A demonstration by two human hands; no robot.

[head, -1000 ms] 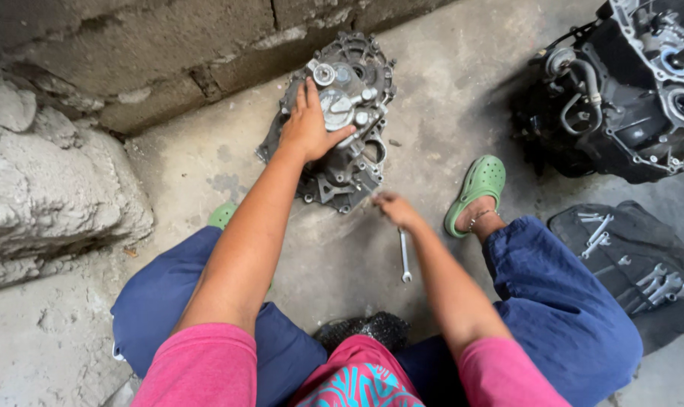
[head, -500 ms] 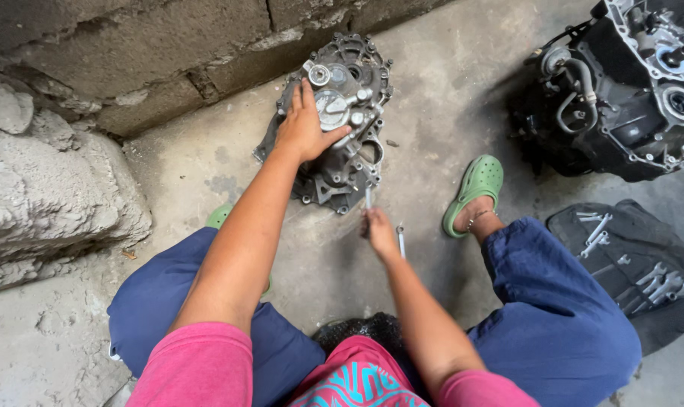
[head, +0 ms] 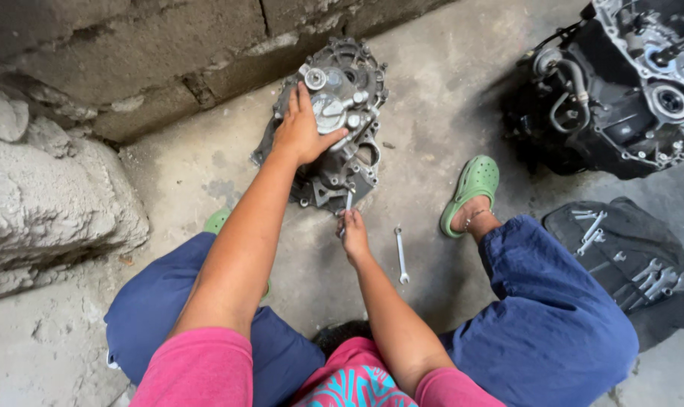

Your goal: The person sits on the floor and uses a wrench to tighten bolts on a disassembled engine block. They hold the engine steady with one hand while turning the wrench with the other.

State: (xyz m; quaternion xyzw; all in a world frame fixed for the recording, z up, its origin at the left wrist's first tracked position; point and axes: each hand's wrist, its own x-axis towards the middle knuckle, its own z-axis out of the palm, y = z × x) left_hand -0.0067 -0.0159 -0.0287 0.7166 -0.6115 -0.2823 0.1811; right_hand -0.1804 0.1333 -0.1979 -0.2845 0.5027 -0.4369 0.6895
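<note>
A grey cast-metal gearbox housing [head: 357,83] lies on the concrete floor against a block wall. My left hand [head: 303,130] rests flat on top of it, fingers spread. My right hand [head: 352,229] grips a small metal tool [head: 348,202] whose tip touches the housing's near lower edge. A silver spanner [head: 400,255] lies on the floor just right of my right hand.
A black engine block [head: 621,83] stands at the top right. A dark tool roll [head: 621,249] with several spanners lies at the right. Rough stones [head: 48,188] sit at the left. My legs in blue trousers and green clogs [head: 469,188] flank the work.
My right hand left the floor beside the spanner, moved up to the housing's lower edge and now holds a small tool against it. My left hand stayed put.
</note>
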